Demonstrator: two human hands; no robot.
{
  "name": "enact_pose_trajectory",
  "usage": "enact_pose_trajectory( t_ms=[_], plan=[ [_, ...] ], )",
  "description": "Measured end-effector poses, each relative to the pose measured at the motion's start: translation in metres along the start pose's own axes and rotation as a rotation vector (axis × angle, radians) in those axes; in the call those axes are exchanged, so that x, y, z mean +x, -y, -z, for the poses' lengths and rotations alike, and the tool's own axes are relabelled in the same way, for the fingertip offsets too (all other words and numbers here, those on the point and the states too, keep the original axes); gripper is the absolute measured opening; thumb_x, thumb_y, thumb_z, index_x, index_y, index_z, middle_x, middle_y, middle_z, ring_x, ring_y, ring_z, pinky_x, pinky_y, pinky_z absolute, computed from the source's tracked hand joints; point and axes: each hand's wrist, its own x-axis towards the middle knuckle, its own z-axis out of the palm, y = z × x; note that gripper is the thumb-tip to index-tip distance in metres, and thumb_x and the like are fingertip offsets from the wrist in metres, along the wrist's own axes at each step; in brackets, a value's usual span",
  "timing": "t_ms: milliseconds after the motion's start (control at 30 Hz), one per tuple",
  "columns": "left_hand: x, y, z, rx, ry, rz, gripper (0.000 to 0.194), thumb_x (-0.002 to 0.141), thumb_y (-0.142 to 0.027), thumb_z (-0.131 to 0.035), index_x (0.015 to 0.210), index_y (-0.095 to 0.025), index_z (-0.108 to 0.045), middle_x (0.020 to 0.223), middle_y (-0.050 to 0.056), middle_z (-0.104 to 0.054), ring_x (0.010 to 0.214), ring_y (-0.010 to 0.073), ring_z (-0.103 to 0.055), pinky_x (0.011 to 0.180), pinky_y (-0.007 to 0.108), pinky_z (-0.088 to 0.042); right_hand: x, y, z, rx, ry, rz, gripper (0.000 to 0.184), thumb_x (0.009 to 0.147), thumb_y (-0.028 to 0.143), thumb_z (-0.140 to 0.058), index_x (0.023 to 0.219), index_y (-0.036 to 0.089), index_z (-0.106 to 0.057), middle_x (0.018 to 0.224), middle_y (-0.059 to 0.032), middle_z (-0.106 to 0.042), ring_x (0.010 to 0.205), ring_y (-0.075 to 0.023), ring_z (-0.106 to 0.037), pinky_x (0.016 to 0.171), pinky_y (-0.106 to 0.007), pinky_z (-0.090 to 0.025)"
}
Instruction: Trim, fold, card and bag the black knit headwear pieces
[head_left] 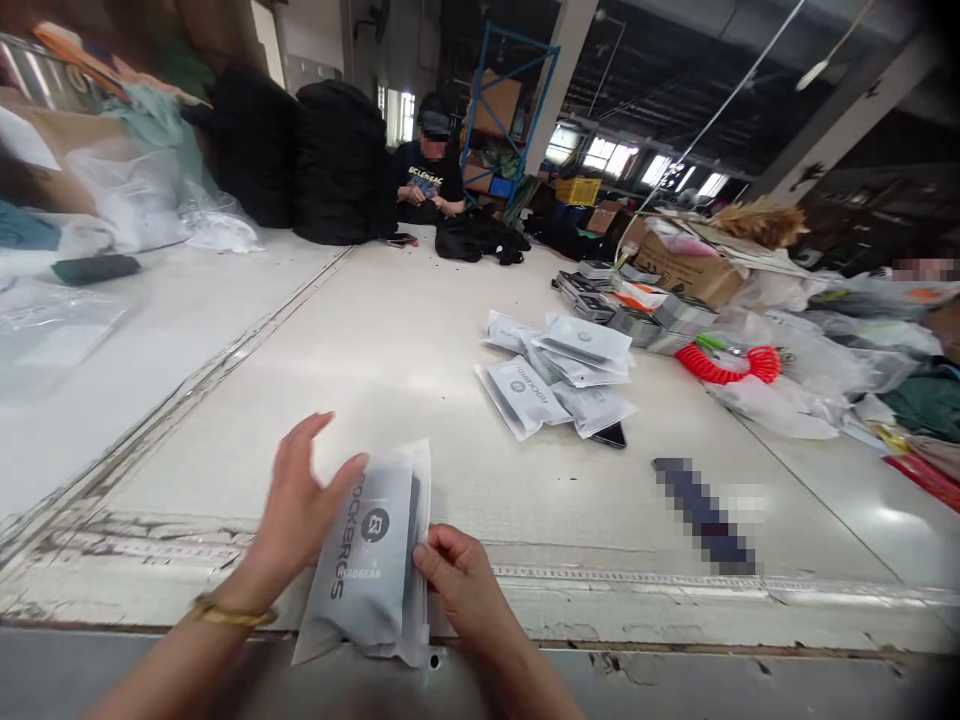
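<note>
A frosted plastic packaging bag [367, 590] printed "ROCKBROS" and "HEADGEAR" lies tilted over the table's front edge, with something grey inside. My right hand [457, 575] pinches its right side between thumb and fingers. Over the bag's upper left is my left hand [304, 490], its thumb and fingers spread apart; whether the thumb touches the bag I cannot tell. Farther off to the right sits a loose pile of similar filled bags [525, 395], with a dark flat object [611, 435] partly under it.
A measuring tape [600, 575] runs along the front of the white table [405, 330]. At right lie stacked packs [637, 320], a red coiled hose [739, 365], a cardboard box [690, 265] and a pixelated dark item [705, 515]. Another person [430, 170] sits at the far end beside black rolls [337, 160].
</note>
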Motion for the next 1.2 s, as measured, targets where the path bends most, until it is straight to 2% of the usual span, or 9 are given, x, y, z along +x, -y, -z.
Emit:
enact_pose_trajectory(
  t_ms=[67, 133, 233, 333, 467, 667, 867, 1067, 1200],
  plan=[
    [-0.014, 0.005, 0.011, -0.232, 0.118, 0.347, 0.074, 0.073, -0.054, -0.061, 0.135, -0.025, -0.032, 0.141, 0.013, -0.038, 0.123, 0.0309, -0.044, 0.094, 0.048, -0.044, -0.001, 0.004, 0.005, 0.055, -0.027, 0.024, 0.035, 0.07, 0.044, -0.064, 0.057, 0.019, -0.044, 0.056, 0.0063, -0.036, 0.055, -0.0084, -0.033, 0.053, -0.022, -0.029],
    [-0.029, 0.005, 0.017, -0.534, 0.355, 0.628, 0.074, 0.069, -0.05, -0.067, 0.132, -0.023, -0.038, 0.128, 0.014, -0.053, 0.108, 0.031, -0.058, 0.084, 0.045, -0.051, -0.002, 0.006, 0.002, 0.122, -0.023, 0.014, 0.037, 0.069, 0.047, -0.066, 0.058, 0.019, -0.044, 0.056, 0.0064, -0.037, 0.054, -0.0084, -0.034, 0.054, -0.022, -0.029],
    [-0.046, -0.001, 0.015, -0.81, 0.534, 0.773, 0.063, 0.061, -0.041, -0.076, 0.115, -0.017, -0.055, 0.098, 0.011, -0.07, 0.086, 0.0306, -0.067, 0.074, 0.04, -0.056, -0.001, 0.006, -0.016, 0.306, 0.0, 0.037, 0.035, 0.07, 0.051, -0.066, 0.077, 0.02, -0.052, 0.067, 0.0036, -0.052, 0.06, -0.0104, -0.046, 0.059, -0.023, -0.037],
    [-0.053, -0.005, 0.004, -0.75, 0.352, 0.732, 0.056, 0.053, -0.036, -0.082, 0.101, -0.017, -0.059, 0.082, 0.006, -0.072, 0.075, 0.0289, -0.068, 0.064, 0.035, -0.057, 0.005, 0.002, -0.037, 0.396, -0.008, 0.04, 0.049, 0.065, 0.045, -0.072, 0.104, 0.021, -0.052, 0.089, -0.0026, -0.062, 0.076, -0.017, -0.057, 0.071, -0.032, -0.045],
    [-0.051, -0.001, -0.003, -0.631, 0.174, 0.608, 0.058, 0.044, -0.029, -0.086, 0.094, -0.021, -0.057, 0.073, 0.001, -0.072, 0.065, 0.0238, -0.067, 0.055, 0.028, -0.057, 0.017, -0.003, -0.043, 0.326, -0.064, -0.005, 0.037, 0.061, 0.03, -0.073, 0.093, 0.018, -0.058, 0.081, -0.0024, -0.065, 0.071, -0.0172, -0.058, 0.066, -0.031, -0.047],
    [-0.031, 0.01, 0.008, -0.75, 0.285, 0.758, 0.042, 0.054, -0.038, -0.079, 0.087, -0.02, -0.06, 0.068, 0.003, -0.071, 0.058, 0.0278, -0.067, 0.047, 0.034, -0.056, 0.014, 0.002, -0.033, 0.246, 0.089, -0.008, 0.042, 0.055, 0.03, -0.078, 0.093, 0.021, -0.062, 0.081, 0.0013, -0.065, 0.071, -0.0154, -0.058, 0.066, -0.028, -0.047],
    [-0.012, 0.021, 0.004, -0.726, 0.08, 0.811, 0.027, 0.064, -0.03, -0.075, 0.079, -0.013, -0.061, 0.058, 0.005, -0.067, 0.05, 0.0254, -0.065, 0.044, 0.033, -0.055, 0.007, -0.013, -0.045, 0.422, -0.006, -0.134, 0.053, 0.059, 0.051, -0.074, 0.099, 0.019, -0.06, 0.087, -0.0036, -0.065, 0.071, -0.0179, -0.061, 0.057, -0.029, -0.05],
    [-0.02, 0.014, -0.004, -0.815, 0.259, 0.751, 0.047, 0.059, -0.03, -0.08, 0.098, -0.014, -0.061, 0.082, 0.01, -0.073, 0.07, 0.0307, -0.069, 0.057, 0.036, -0.059, 0.009, -0.006, -0.029, 0.442, -0.069, -0.069, 0.047, 0.058, 0.042, -0.078, 0.094, 0.016, -0.062, 0.077, -0.0021, -0.065, 0.062, -0.0144, -0.057, 0.054, -0.026, -0.046],
    [-0.019, -0.001, -0.012, -0.854, 0.238, 0.649, 0.064, 0.055, -0.03, -0.082, 0.111, -0.014, -0.058, 0.09, 0.01, -0.072, 0.083, 0.0326, -0.067, 0.066, 0.037, -0.059, 0.013, 0.011, -0.012, 0.279, -0.108, 0.034, 0.035, 0.061, 0.039, -0.076, 0.085, 0.016, -0.066, 0.069, 0.0002, -0.065, 0.06, -0.0118, -0.054, 0.059, -0.025, -0.044]
  ],
)
